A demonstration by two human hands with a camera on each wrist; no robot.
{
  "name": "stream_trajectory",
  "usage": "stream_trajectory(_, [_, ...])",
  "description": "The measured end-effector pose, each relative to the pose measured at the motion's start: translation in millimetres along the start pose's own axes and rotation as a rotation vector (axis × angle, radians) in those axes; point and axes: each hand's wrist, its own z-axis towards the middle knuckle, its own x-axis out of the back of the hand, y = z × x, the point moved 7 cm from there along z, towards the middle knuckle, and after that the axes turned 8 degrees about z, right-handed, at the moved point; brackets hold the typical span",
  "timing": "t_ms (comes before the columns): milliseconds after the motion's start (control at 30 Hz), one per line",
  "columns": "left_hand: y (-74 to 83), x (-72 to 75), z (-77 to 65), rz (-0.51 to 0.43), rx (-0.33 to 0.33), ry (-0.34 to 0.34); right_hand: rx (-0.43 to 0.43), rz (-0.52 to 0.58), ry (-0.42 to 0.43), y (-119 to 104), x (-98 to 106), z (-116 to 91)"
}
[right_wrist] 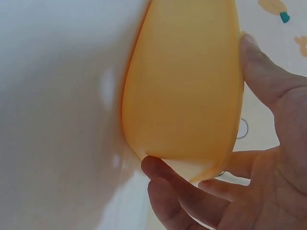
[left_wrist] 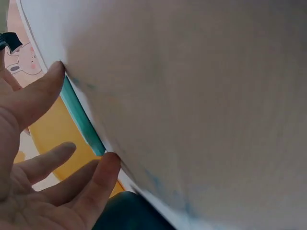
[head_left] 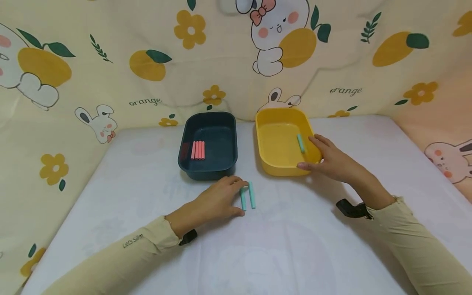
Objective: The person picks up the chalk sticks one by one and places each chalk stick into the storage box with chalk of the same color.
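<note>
Two mint-green chalk sticks lie side by side on the white table. My left hand (head_left: pixel 217 200) has its thumb and a fingertip at the two ends of the nearer-left chalk stick (head_left: pixel 243 200); the left wrist view shows a green stick (left_wrist: pixel 84 115) spanning between these tips. Just to its right lies the second chalk stick (head_left: pixel 252 196). Against the near right corner of a yellow tub (head_left: pixel 282 170) is my right hand (head_left: pixel 333 162), thumb on the near wall and fingers along the right rim. Inside that tub, one green chalk stick (head_left: pixel 300 143) rests near the right wall.
A dark blue tub (head_left: pixel 208 174) stands left of the yellow one, with several pink chalk sticks (head_left: pixel 198 150) lined up at its left side. Behind both tubs hangs a cream cloth (head_left: pixel 228 69) printed with rabbits and oranges. White cloth covers the table (head_left: pixel 280 246).
</note>
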Motion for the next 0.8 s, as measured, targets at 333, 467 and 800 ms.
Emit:
stream_trajectory(333, [-3.7, 2.5, 0.0, -0.008, -0.006, 0.017, 0.005, -0.039, 0.050, 4, 3, 2])
stream_trajectory(467, [-2.6, 6.7, -0.5, -0.020, 0.000, 0.054, -0.001, -0.066, 0.068, 6, 5, 2])
stream_trajectory(800, [7.9, 31.8, 11.6, -0.230, -0.003, 0.151, -0.013, -0.035, 0.066, 11, 4, 5])
